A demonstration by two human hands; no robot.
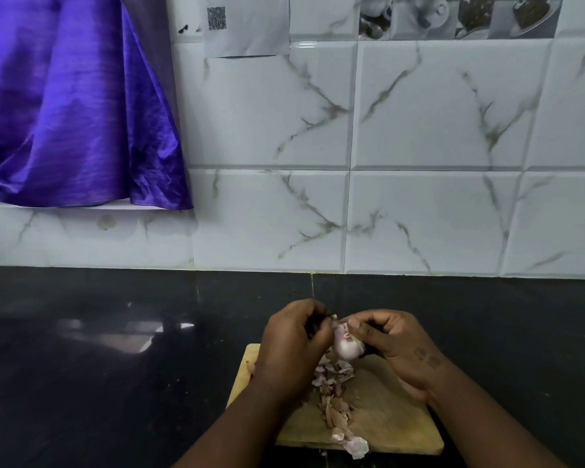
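- Closest thing is a loose peel [356,446] hanging off the near edge of the cutting board [395,423]. One brush of a forearm and I reckon it's on the floor.
- Further up the board there's a drift of skins [335,390] right under the hands. It's slippery stuff if anything gets set down on it.
- Then the onion [347,349], held in the air over the far end of the board, between both hands.
- Right hand [397,347] has its thumb and fingers wrapped round the bulb. Left hand [294,336] is curled tight, fingertips pinching the skin at the top.
- Something dark shows among the left fingers, and I can't tell if it's a blade or shadow. If it's a knife, a slip goes straight at the right thumb.
- A hard tug could pop the onion loose, and it'd roll onto the glossy black counter [81,366].
- Tiled wall [419,130] and purple curtain [65,96] are well back, no trouble there.
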